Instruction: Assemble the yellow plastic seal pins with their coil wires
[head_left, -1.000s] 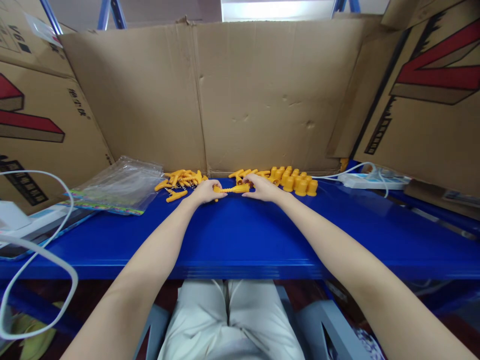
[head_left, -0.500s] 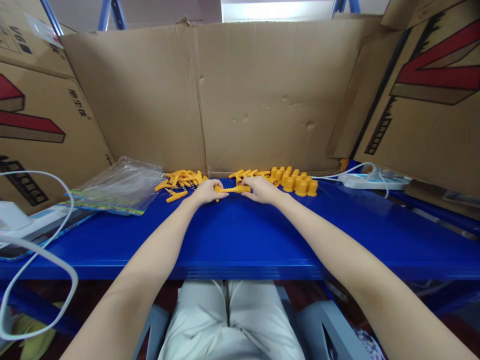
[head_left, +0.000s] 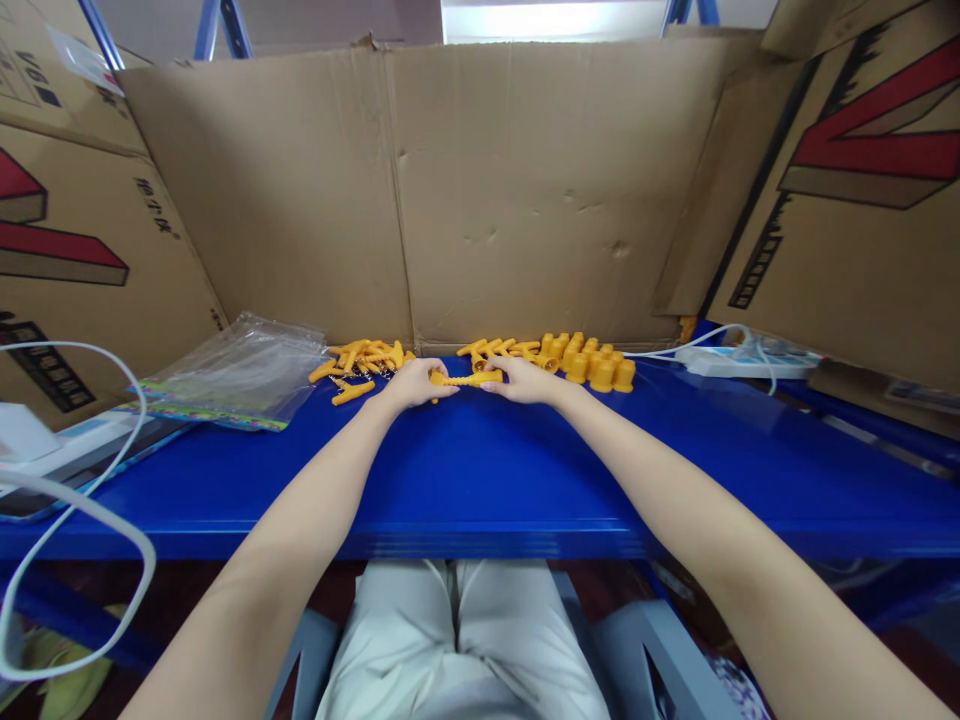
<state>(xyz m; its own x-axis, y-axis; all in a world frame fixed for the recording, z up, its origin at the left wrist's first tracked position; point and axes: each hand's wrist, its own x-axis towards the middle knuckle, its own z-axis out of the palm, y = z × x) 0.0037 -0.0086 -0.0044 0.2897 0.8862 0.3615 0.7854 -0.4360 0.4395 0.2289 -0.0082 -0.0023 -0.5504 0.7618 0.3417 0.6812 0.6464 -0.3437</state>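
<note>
both hands are out at the far half of the desk (head_left: 480, 480), and between them sits the yellow piece (head_left: 472, 380), lying crosswise, left to right, its ridged narrow stretch in plain sight! the left hand (head_left: 418, 383) has its grip clamped on the left end, fingers covering much of it. over on the right, the right hand (head_left: 521, 380) has its grip closed on the other end, thumb on the near side. whether the piece touches the blue surface below, you cannot tell from here.

just left and far of the left hand, a loose heap of yellow parts (head_left: 364, 355) with bits of dark chain among them, one part lying nearer than the others. straight beyond the right hand, a row of slim yellow pieces (head_left: 506, 347) near the cardboard panel (head_left: 525, 200). and to the right, what a cluster: yellow cups (head_left: 601, 374) standing close together, narrow ends up!

farther left, clear plastic bags (head_left: 232, 375) lie flat with a coloured edge on the near side. out on the far right, a white power strip (head_left: 739, 362) with cables. near left, a white cable (head_left: 139, 535) loops across the view.
</note>
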